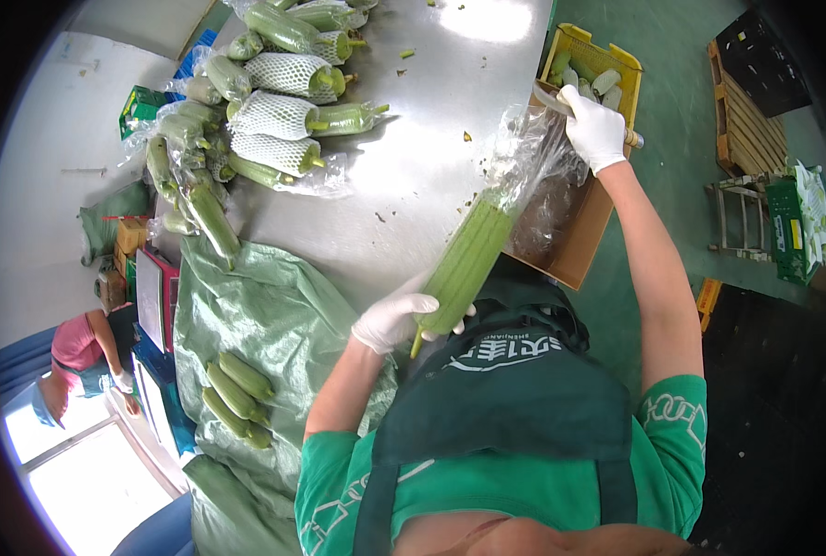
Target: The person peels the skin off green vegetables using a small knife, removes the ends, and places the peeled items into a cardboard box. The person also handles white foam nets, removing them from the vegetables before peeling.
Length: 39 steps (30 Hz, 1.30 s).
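A large green ribbed gourd (465, 267), perhaps a luffa, is cradled near its stem end in my white-gloved left hand (402, 320). A clear plastic bag (524, 167) covers its far end and stretches up toward my right hand. My right hand (593, 128), also gloved, is closed around a curved-bladed knife (553, 99), whose handle end shows at the far side of the fist. The bag's upper part touches or lies close by this hand; whether the fingers pinch it too, I cannot tell. An open cardboard box (586, 236) sits below the right hand, with more clear film in it.
Gourds in plastic and white foam nets (274, 111) are piled on the metal table (427, 90). Several bare gourds (235, 393) lie on green woven sheeting (274, 299). A yellow crate (632, 66) holds gourds. A wooden pallet (746, 111) stands right; another person (83, 344) works left.
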Each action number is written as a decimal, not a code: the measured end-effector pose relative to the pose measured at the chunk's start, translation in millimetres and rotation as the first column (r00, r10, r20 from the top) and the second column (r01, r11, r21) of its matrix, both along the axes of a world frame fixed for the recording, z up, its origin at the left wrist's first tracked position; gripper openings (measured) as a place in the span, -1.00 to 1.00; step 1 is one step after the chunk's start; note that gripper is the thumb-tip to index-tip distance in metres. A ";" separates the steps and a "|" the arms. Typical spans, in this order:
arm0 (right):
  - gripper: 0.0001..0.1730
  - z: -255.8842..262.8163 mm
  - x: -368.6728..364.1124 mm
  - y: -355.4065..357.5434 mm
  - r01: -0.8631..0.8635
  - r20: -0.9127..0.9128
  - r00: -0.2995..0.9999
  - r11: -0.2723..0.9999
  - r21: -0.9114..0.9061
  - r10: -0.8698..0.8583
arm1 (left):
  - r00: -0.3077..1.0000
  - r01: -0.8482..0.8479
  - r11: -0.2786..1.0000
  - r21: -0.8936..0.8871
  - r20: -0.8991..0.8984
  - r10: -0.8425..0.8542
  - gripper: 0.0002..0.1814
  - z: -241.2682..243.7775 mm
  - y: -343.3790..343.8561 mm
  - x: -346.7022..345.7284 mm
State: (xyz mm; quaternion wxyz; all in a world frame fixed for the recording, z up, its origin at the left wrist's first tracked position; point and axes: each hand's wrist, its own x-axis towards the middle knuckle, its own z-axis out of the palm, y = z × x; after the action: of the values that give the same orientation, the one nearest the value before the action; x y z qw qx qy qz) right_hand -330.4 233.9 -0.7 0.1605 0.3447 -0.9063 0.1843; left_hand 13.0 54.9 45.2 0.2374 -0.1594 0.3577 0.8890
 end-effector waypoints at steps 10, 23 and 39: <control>-0.68 -18.4 -72.3 63.7 0.453 0.088 0.861 0.834 0.314 -0.501 | 0.987 -0.008 0.012 -1.000 -0.010 -0.160 -0.05 -4.1 -5.8 24.3; -0.48 -18.1 -10.0 54.9 0.308 -0.140 0.951 0.887 0.345 -0.275 | 0.993 0.043 -0.502 -0.864 0.092 -0.074 -0.17 -62.1 -13.2 37.7; -0.69 -3.7 140.2 -40.3 -0.101 0.775 0.483 0.904 -0.414 0.409 | 0.968 -0.190 0.076 -0.979 -0.200 -0.154 -0.11 -43.7 -10.4 -13.4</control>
State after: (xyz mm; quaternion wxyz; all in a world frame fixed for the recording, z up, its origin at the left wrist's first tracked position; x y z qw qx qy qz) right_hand -190.2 193.6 -4.5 -0.2777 0.3133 -0.7639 0.4911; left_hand -0.4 44.5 1.5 0.0065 -0.1686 0.8907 0.4222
